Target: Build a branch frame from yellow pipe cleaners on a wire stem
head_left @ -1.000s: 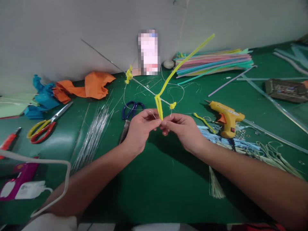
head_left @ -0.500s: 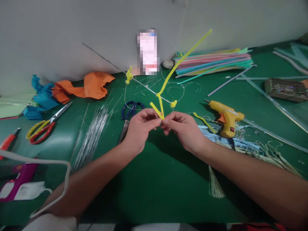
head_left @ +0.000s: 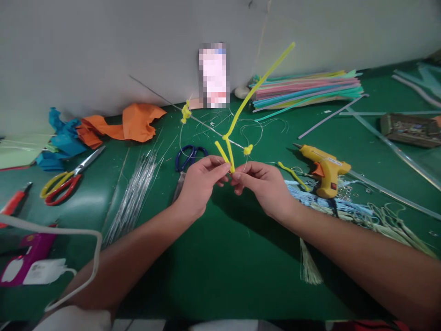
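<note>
Both of my hands meet over the middle of the table, pinching the bent lower end of a yellow pipe cleaner (head_left: 253, 98). My left hand (head_left: 204, 181) has thumb and finger closed on its short folded tip. Thumb and finger of my right hand (head_left: 264, 184) press at the fold from the other side. The pipe cleaner loops around a straight thin wire (head_left: 210, 128), and its long end sticks up to the right. On that wire sit two small yellow twisted knots, one on the left (head_left: 186, 112) and one on the right (head_left: 248, 150). Thin curved wire runs near my fingers.
Blue-handled scissors (head_left: 186, 158) and a bundle of silver wires (head_left: 132, 197) lie left of centre. Red-and-yellow scissors (head_left: 64, 188) are farther left. A yellow glue gun (head_left: 325, 168), tassels (head_left: 347, 202) and coloured pipe cleaners (head_left: 306, 89) lie right. A phone (head_left: 213, 76) leans on the wall.
The straight wire's far left end has dipped and shifted right, and the pipe cleaner's long tip has swung slightly left. My left thumb has moved a little up along the folded tip.
</note>
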Demonstrator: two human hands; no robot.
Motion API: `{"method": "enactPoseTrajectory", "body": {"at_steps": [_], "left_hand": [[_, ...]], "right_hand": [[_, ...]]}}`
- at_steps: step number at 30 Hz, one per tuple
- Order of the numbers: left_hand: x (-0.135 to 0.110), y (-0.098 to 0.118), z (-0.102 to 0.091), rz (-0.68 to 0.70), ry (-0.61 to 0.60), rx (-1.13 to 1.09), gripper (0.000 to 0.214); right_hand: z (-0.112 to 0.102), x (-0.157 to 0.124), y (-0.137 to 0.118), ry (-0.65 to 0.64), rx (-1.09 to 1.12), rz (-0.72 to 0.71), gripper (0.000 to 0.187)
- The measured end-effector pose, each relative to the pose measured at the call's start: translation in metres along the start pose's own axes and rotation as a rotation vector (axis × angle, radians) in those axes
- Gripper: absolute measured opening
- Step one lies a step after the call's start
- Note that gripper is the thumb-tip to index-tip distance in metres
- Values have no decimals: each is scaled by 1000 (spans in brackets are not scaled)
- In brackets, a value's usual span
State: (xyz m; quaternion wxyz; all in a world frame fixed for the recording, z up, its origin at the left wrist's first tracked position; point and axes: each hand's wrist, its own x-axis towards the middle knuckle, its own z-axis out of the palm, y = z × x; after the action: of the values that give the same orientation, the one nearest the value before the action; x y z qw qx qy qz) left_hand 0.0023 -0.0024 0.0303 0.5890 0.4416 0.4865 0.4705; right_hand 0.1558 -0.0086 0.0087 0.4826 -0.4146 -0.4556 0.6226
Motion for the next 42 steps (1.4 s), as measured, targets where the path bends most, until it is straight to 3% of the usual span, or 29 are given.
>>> {"method": "enactPoseTrajectory", "body": {"at_steps": [9,11,14,16,18,20,23,26,29,37,42], "left_hand": [[0,1,0,18,-25,41,15],[-1,1,-2,93,25,41,16],[-1,1,-6,256,66,36,38],[0,3,-8,310,63,30,35],[3,5,-9,278,66,8,18],[5,9,-8,169,13,-58,22],[6,14,-6,-46,-248,-216,39],[3,15,-4,-184,-470,-317,38],[0,14,-4,-205,-461,-364,30],[-8,11,3,-205,-404,-453,18],[-5,13,4,-204,-351,-320,22]], "right_hand": [[-1,1,0,15,111,26,17],[-2,1,-3,17,177,39,17],[-4,2,-12,-6,308,74,18],[-5,2,-19,-57,403,120,16],[-7,1,-26,-143,493,180,15],[-8,0,-30,-248,573,241,15],[-7,-3,-30,-406,633,358,17],[-4,-5,-27,-566,653,451,17],[-2,-7,-24,-688,698,476,17],[3,-7,-21,-668,743,472,17],[-1,-2,-19,-503,395,383,30]]}}
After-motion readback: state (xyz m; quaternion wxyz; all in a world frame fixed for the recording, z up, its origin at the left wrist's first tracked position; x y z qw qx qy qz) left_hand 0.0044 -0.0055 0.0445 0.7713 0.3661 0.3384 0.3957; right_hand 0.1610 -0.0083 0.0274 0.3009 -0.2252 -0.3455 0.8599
